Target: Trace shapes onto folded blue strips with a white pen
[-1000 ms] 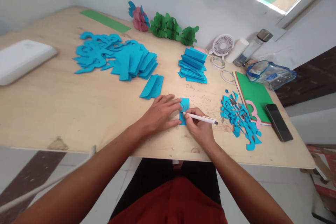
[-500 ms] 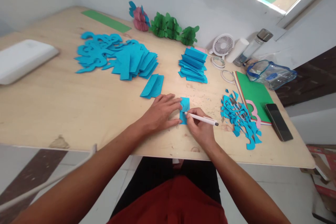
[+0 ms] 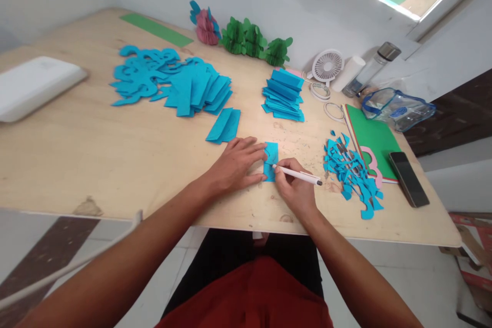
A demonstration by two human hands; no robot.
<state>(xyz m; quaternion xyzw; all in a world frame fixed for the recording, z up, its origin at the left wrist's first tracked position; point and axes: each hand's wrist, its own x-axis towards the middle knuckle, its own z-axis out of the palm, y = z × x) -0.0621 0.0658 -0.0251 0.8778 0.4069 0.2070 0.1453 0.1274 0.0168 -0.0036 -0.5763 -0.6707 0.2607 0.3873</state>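
A small folded blue paper piece lies on the wooden table near its front edge. My left hand lies flat on the table, its fingertips pressing the paper's left side. My right hand grips a white pen whose tip touches the blue paper. A curved line shows on the paper's upper part.
Blue cut shapes, folded blue strips and a blue stack lie farther back. Blue scraps, green card, a phone, tape rings, a small fan, a bottle and a clear pouch sit right.
The pen tip has shifted slightly to the right across the blue paper. My left hand has stayed in place.
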